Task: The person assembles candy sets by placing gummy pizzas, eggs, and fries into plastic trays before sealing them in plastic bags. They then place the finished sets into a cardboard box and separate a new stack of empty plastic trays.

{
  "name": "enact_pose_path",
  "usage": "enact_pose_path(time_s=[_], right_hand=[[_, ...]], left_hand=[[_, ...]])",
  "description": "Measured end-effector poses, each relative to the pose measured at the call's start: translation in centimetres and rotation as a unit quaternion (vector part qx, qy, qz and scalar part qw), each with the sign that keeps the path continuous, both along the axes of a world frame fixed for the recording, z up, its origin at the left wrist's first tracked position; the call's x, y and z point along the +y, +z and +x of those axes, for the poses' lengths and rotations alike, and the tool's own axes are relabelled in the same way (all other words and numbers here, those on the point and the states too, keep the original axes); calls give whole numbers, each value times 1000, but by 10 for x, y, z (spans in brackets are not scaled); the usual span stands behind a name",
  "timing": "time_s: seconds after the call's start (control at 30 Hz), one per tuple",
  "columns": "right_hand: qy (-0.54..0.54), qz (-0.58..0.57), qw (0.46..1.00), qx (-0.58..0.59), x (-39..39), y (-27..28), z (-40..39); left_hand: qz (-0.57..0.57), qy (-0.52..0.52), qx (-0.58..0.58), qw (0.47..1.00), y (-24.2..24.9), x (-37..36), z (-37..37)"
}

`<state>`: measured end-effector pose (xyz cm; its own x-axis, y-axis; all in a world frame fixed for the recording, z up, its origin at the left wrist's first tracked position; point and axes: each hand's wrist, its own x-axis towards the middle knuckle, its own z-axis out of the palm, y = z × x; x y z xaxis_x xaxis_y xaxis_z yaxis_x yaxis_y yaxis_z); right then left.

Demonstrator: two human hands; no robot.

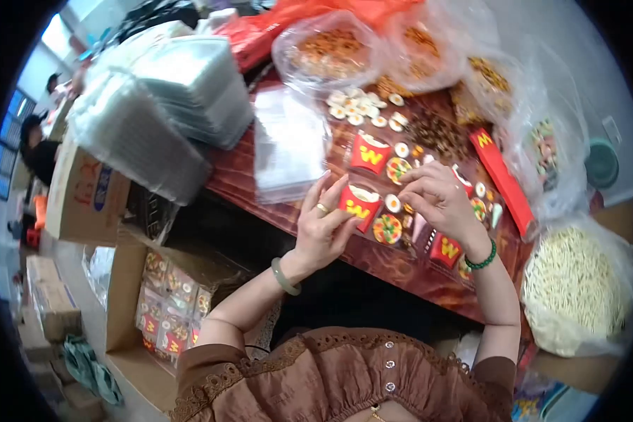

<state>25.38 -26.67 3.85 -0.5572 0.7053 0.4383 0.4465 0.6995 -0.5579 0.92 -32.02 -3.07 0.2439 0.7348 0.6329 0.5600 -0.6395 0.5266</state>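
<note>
My left hand [322, 224] lies at the left edge of a small red fries carton [359, 207] with a yellow W, thumb and fingers apart around its side. To the right, my right hand [439, 198] has its fingertips pinched together above the row; anything between them is too small to make out. Beside the carton are a miniature fried egg [392, 204] and a miniature pizza [387, 228]. Another red carton [371, 153] with a pizza [399, 169] lies behind. A third carton [445, 249] is below my right hand, partly covered.
Stacks of clear bags [190, 88] and flat clear sleeves [288, 133] are at left. Loose eggs [355, 105], brown pieces [436, 133], a long red box [503, 181] and a bag of pale strips [577, 288] surround the work. An open cardboard box [123, 309] holds packed sets.
</note>
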Motion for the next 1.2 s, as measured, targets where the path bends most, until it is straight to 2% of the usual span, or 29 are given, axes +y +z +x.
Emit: enact_pose_path(time_s=[0.13,0.17,0.23,0.3,0.37,0.4,0.43,0.5,0.63,1.1,1.2], right_hand=[[41,-5,998,55,57,37,-94],[69,-40,993,91,73,49,-122],[120,12,986,115,105,69,-178],[121,53,984,119,135,83,-232],[87,60,992,75,157,98,-274],[98,-17,992,79,165,102,-292],[101,-15,992,77,171,105,-302],[80,-102,992,-5,182,110,-317],[99,-104,987,-75,197,112,-324],[20,-84,991,-105,195,111,-336],[47,-111,988,-96,199,110,-338]], left_hand=[[29,121,20,992,17,24,-45],[48,146,14,988,22,32,-58],[109,205,18,973,37,49,-83],[142,246,10,959,48,64,-107],[159,279,-4,947,59,78,-124],[166,289,5,943,64,83,-132],[168,292,4,942,67,89,-138],[183,288,7,940,69,99,-147],[197,297,13,934,71,109,-156],[191,302,38,933,76,112,-165],[194,298,38,934,75,112,-164]])
